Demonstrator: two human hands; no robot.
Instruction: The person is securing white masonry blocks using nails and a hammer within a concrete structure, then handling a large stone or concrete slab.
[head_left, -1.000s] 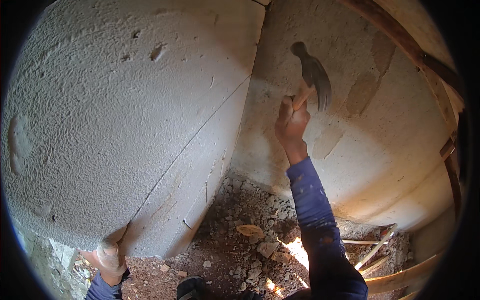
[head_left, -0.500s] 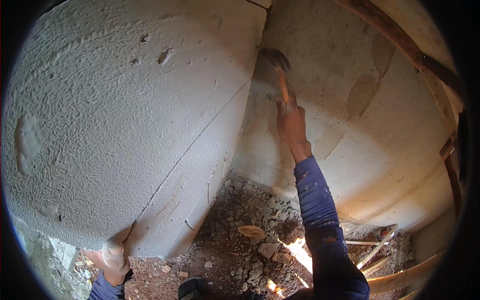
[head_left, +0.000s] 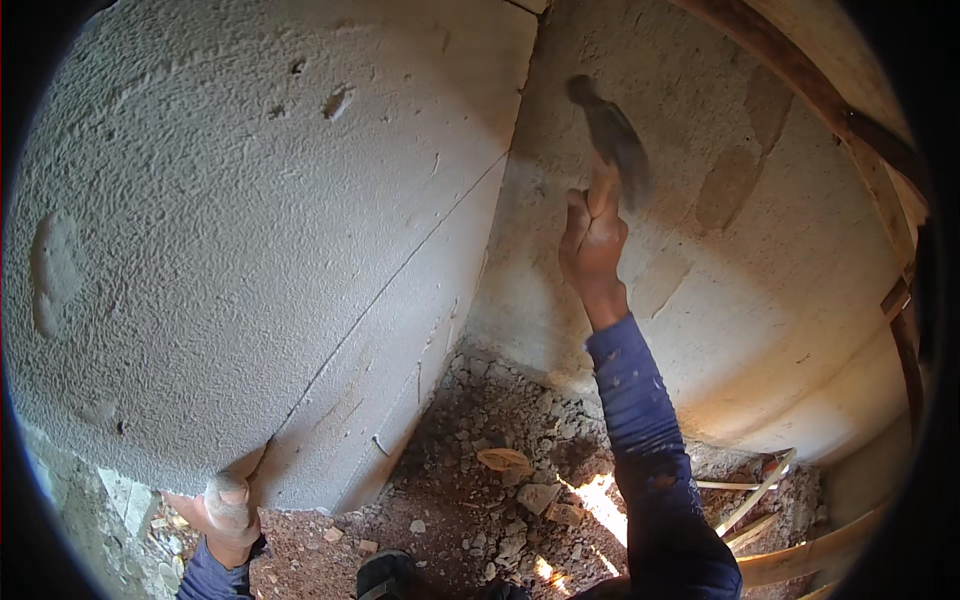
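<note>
My right hand (head_left: pixel 596 255) is wrapped round the wooden handle of a claw hammer (head_left: pixel 612 135). Its dark metal head, smeared by motion, is raised in front of the grey wall (head_left: pixel 690 260), a short way right of the edge of a big pale block panel (head_left: pixel 250 250). At the lower left, my left hand (head_left: pixel 228 512) grips the panel's bottom edge, thumb on the face and fingers out of sight beneath or behind it. A thin joint line runs slantwise across the panel up from that hand.
Rubble and broken stones (head_left: pixel 510 480) cover the reddish ground below. Wooden poles (head_left: pixel 800 560) lie at the lower right, and a curved timber beam (head_left: pixel 780 60) crosses the upper right. My shoe (head_left: pixel 385 575) shows at the bottom.
The hammer head has swung away from the panel's edge, to the right, with my right hand tilting along. My left hand stays at the panel's bottom edge.
</note>
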